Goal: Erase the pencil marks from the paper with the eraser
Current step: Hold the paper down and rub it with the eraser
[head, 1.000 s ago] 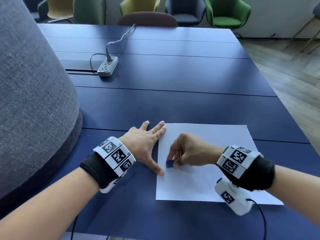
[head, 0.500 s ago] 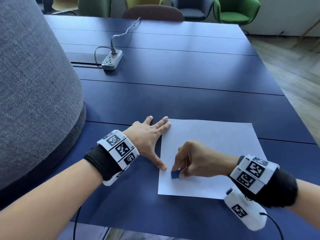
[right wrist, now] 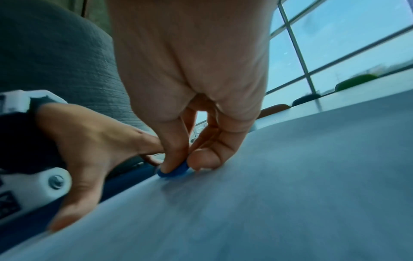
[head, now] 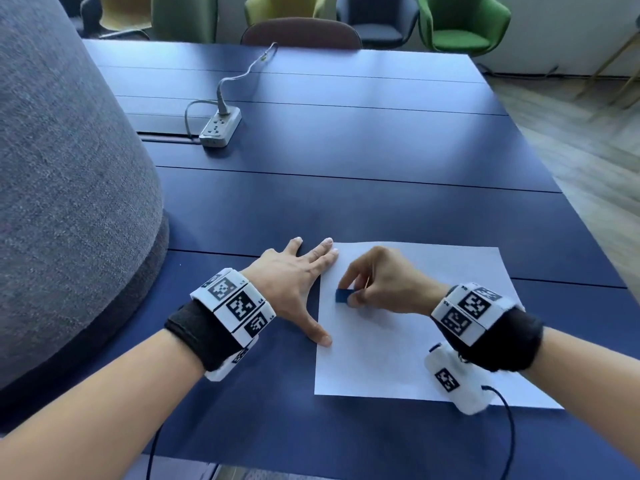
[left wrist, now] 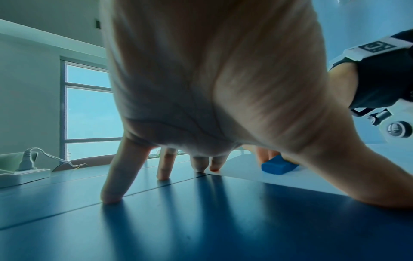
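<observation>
A white sheet of paper [head: 415, 327] is laid flat on a dark blue table [head: 346, 188], and every place below is given from that paper.

Far left of the paper, a large grey fabric-covered rounded form [head: 62, 188] is seen at the table's left side. Beyond the paper and to its left, a white power strip [head: 220, 127] is set on the table, with a grey cable plugged into it and led toward the far edge.

Just left of the paper, the left hand [head: 294, 289] is spread flat with its fingers straight. Its thumb tip and first fingertips are pressed on the paper's left edge, while the other fingertips are planted on the table beside the paper. A black wrist wrap with white marker blocks is worn behind the hand.

On the paper's left part, a small blue eraser [head: 344, 295] is pressed down against the sheet. In the left wrist view the eraser [left wrist: 279, 166] is seen lying on the paper just past the left thumb.

Right of the eraser, the right hand [head: 388, 285] is held over the paper, and its grip is closed round the eraser, which is pinched between thumb and curled fingers. In the right wrist view the pinch on the eraser [right wrist: 173, 171] is shown close up. Pencil marks cannot be made out on the paper.

Beyond the table's far edge, chairs in green, yellow, brown and dark tones are lined up.
</observation>
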`<state>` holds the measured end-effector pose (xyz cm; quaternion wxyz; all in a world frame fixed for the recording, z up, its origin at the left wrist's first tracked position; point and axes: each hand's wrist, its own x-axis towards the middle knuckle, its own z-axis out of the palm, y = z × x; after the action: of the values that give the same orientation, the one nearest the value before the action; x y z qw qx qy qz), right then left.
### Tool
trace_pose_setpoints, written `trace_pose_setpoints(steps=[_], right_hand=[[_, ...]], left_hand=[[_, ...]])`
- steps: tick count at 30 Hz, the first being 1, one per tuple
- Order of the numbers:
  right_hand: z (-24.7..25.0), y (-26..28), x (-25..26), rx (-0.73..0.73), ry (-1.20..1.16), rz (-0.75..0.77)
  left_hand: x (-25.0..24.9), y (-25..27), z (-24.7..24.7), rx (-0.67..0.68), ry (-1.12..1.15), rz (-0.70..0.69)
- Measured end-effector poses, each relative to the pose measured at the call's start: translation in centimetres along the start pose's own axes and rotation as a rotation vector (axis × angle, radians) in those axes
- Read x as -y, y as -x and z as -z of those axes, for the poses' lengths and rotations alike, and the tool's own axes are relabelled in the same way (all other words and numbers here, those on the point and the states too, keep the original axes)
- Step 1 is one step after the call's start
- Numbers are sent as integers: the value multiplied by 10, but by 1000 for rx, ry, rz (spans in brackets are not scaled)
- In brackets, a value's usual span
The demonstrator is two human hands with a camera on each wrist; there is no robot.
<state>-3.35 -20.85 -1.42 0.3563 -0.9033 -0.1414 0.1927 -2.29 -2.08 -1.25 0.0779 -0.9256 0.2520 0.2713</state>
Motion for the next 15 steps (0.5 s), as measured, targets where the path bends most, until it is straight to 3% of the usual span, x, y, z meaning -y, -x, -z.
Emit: trace_pose_setpoints(steps=[3,11,13,15], right_hand=[[1,3,-5,-22,-24,4],[-7,38,-1,265,126,86],[-4,31,-1,193,111,77],[3,14,-4,24,64,35]], left_hand=[[0,1,0,3,7,1],[-11,15,-13,28,84,-37],[-13,18,-15,26,98,-31],[-13,19,-13,29,112,-22]])
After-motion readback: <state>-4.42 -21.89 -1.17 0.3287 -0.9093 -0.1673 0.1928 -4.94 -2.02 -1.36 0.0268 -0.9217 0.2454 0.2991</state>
